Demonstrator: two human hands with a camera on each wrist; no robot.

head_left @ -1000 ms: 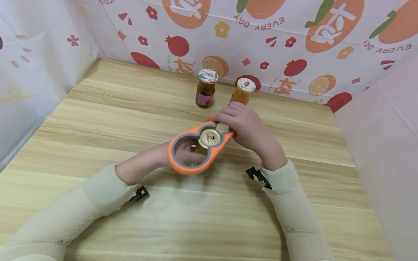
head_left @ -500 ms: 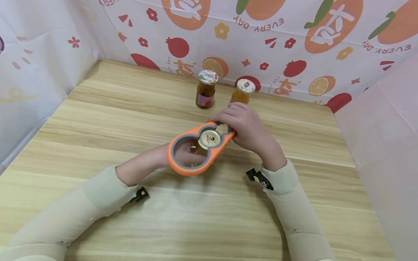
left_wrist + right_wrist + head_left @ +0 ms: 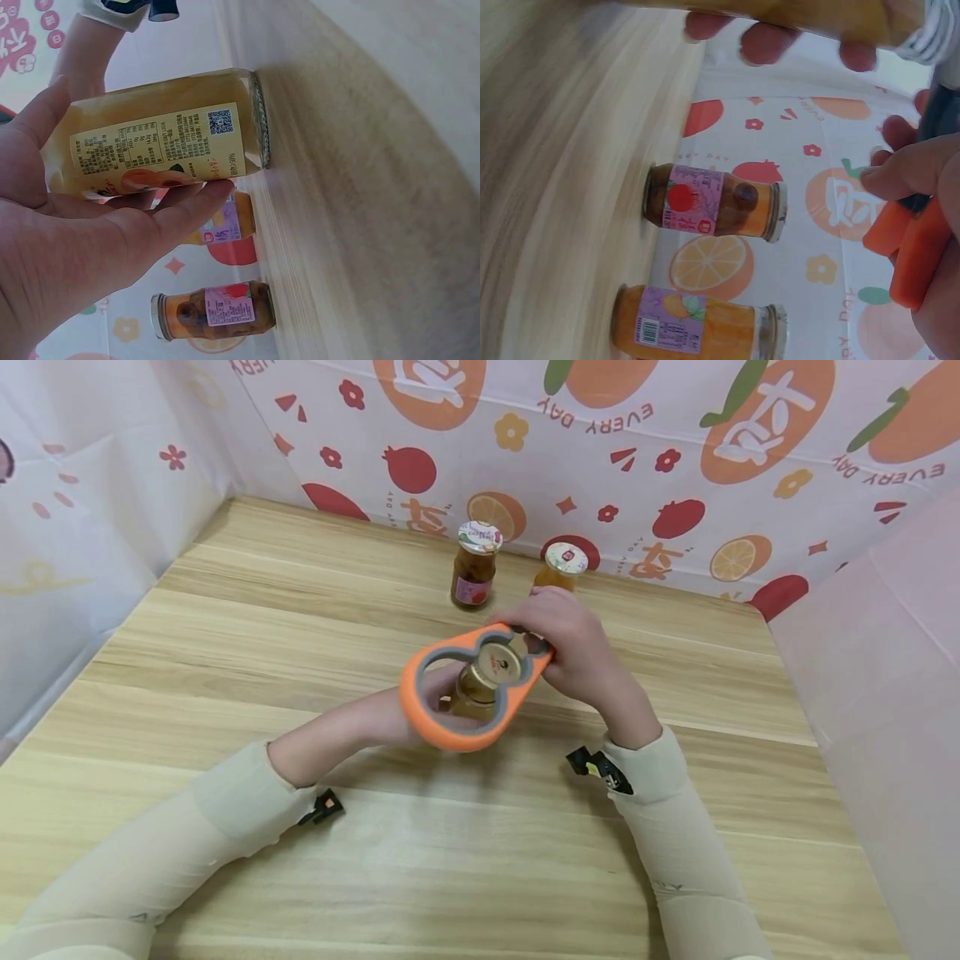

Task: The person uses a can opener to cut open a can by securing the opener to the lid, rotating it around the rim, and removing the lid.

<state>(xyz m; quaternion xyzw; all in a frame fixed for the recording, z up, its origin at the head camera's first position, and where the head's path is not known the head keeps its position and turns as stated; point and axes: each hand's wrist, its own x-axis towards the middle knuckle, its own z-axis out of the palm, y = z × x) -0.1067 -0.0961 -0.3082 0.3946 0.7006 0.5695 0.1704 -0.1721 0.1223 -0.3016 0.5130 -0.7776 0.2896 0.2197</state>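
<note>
My left hand (image 3: 97, 247) grips a glass jar (image 3: 161, 139) of pale amber contents, its yellow label facing the left wrist camera. Above the jar's neck, the gold lid (image 3: 498, 665) sits in the middle ring of an orange and grey jar opener (image 3: 459, 741). My right hand (image 3: 573, 635) holds the opener by its narrow far end, fingers curled over the edge. Through the large ring, the jar's shoulder and part of the left hand show; the opener hides other fingers. In the right wrist view, left fingertips (image 3: 769, 45) lie along the jar.
Behind the hands stand a dark fruit jar (image 3: 473, 572) with a pink label and an orange fruit jar (image 3: 561, 568), partly covered by the right hand. A fruit-printed cloth (image 3: 600, 460) hangs along the back edge of the wooden table (image 3: 420, 860).
The opener and right hand have shifted slightly up and to the right in the head view. The jar's lid has moved with them, and more of the jar's neck shows through the large ring.
</note>
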